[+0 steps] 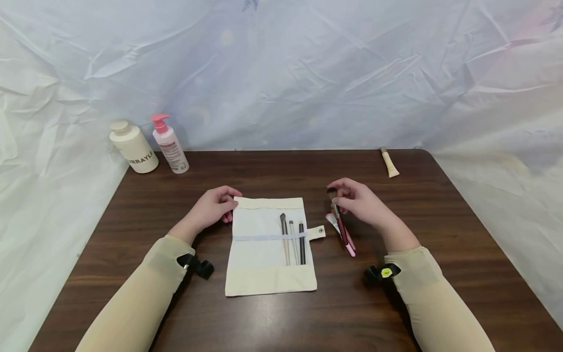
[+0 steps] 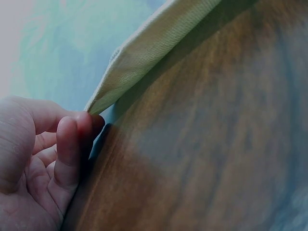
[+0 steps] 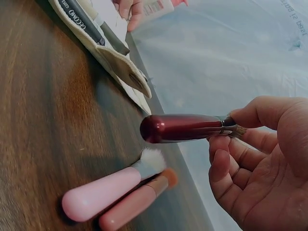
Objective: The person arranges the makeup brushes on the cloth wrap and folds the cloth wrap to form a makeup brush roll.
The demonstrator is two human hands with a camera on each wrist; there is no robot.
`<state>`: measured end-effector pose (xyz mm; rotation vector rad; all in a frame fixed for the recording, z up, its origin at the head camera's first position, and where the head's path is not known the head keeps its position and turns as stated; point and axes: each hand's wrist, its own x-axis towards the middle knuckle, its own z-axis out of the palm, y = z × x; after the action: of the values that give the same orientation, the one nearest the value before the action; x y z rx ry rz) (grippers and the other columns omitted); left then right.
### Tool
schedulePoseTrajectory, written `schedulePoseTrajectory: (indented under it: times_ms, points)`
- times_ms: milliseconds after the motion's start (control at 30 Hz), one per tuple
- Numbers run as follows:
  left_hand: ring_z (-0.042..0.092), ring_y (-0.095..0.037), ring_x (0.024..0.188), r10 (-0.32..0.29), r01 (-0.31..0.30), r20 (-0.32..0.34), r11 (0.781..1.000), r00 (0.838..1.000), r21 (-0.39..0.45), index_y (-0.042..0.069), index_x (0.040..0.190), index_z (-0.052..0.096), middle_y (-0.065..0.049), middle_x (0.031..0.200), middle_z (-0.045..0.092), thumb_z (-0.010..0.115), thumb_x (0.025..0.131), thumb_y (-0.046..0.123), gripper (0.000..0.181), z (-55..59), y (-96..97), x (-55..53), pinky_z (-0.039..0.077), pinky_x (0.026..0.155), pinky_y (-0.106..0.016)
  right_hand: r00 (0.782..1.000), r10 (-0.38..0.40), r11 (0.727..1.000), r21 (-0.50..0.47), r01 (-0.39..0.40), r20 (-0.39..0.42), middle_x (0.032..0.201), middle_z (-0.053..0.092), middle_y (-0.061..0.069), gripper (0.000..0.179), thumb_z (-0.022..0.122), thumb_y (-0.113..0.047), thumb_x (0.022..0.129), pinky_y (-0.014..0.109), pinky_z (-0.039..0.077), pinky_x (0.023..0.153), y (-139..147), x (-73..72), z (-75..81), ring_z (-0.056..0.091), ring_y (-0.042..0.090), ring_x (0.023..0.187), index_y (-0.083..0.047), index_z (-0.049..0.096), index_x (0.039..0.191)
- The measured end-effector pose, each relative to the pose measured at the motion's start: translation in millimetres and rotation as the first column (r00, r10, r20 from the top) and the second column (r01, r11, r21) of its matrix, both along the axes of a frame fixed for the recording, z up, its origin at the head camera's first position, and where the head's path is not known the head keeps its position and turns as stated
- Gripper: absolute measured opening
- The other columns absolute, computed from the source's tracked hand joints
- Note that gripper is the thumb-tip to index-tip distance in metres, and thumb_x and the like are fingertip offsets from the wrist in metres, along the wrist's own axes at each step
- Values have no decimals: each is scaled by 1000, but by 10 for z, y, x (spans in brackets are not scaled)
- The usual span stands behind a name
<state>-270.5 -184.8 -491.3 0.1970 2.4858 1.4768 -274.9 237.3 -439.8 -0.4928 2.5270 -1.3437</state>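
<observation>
A cream fabric brush roll (image 1: 257,254) lies unfolded, with several slim makeup brushes (image 1: 302,244) tucked under its elastic band at the right side. My left hand (image 1: 213,205) pinches the roll's upper left corner, which the left wrist view shows between thumb and fingers. To the right of the roll, my right hand (image 1: 360,203) holds a dark red makeup brush (image 3: 185,128) near its bristle end, handle pointing away from the palm. Below that brush, a light pink brush (image 3: 103,195) and a coral pink brush (image 3: 132,204) rest on the table.
A snap tab (image 1: 317,232) sticks out from the roll's right edge. At the back left stand a cream jar (image 1: 134,149) and a pink-topped pump bottle (image 1: 171,149). A small cream tube (image 1: 389,164) lies at the table's back right. Pale sheeting (image 1: 281,73) hangs behind.
</observation>
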Motion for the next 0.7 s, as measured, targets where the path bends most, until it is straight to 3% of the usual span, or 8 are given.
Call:
schedulePoseTrajectory:
  times_ms: [700]
  points:
    - [65, -26, 66, -5, 5, -3, 1000, 1000, 5, 11, 129, 64, -13, 83, 68, 64, 102, 16, 27, -2, -9, 0, 59, 61, -33, 1000, -7, 1000, -29, 8, 18, 92, 63, 16, 37, 63, -13, 102, 45, 57, 75, -15, 11, -4, 63, 29, 77, -6, 60, 138]
